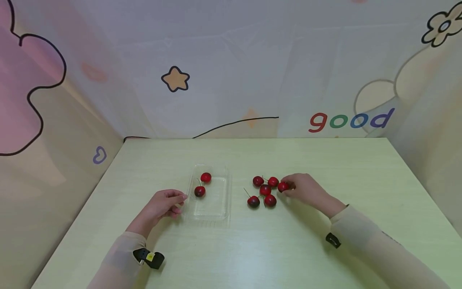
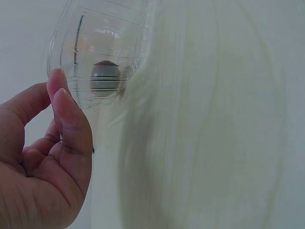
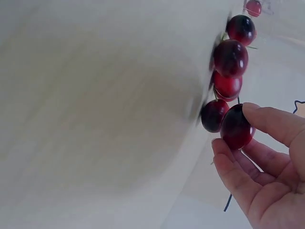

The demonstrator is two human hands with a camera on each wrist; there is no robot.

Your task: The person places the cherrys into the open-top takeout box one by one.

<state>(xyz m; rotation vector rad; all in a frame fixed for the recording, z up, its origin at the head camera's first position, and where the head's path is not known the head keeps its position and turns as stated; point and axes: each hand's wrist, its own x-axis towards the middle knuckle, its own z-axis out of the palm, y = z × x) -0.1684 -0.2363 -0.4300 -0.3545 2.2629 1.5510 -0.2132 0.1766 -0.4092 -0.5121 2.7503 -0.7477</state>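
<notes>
My right hand (image 1: 304, 188) pinches a dark red cherry (image 3: 237, 127) between thumb and fingertips, at the right edge of a loose cluster of cherries (image 1: 265, 190). To the left of that cluster stands a clear plastic container (image 1: 213, 210) with two cherries inside, one (image 1: 205, 178) behind the other (image 1: 199, 191). My left hand (image 1: 164, 205) pinches the container's left rim with thumb and finger. Through the clear wall in the left wrist view, a dark cherry (image 2: 105, 78) shows.
Everything lies on a pale wooden table (image 1: 238, 257). A printed cloth backdrop (image 1: 231, 72) rises behind the table and along both sides. Each wrist wears a small black device; the left one (image 1: 149, 257) carries a yellow mark.
</notes>
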